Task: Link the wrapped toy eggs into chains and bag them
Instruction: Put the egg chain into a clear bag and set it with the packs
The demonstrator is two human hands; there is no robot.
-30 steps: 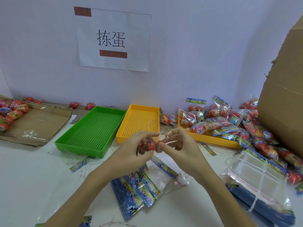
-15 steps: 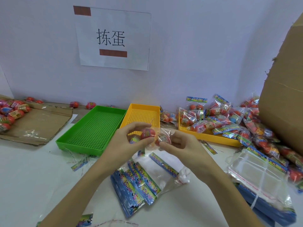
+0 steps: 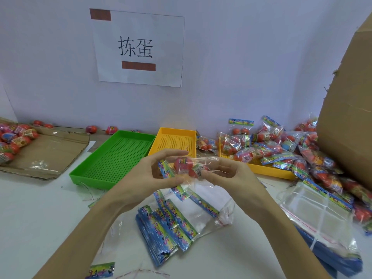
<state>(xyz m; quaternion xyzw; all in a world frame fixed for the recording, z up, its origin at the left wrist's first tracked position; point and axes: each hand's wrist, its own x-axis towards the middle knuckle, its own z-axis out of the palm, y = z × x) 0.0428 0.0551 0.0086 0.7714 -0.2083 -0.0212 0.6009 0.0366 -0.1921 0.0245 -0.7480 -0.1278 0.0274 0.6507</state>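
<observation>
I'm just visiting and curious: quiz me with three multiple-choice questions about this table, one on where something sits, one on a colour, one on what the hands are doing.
1. Where do the filled bags lie?
A. in the green tray
B. on and around the right-hand yellow tray
C. on the flat cardboard

2. What colour is the tray beside the left yellow tray?
A. green
B. blue
C. white

3. What are the two hands doing?
A. resting flat on the table
B. lifting the green tray
C. holding eggs in a clear bag above the table

Answers:
1 B, the bags pile over that tray and past it to the right.
2 A, it is bright green.
3 C, the left hand and right hand hold the red eggs inside the clear bag.
</observation>
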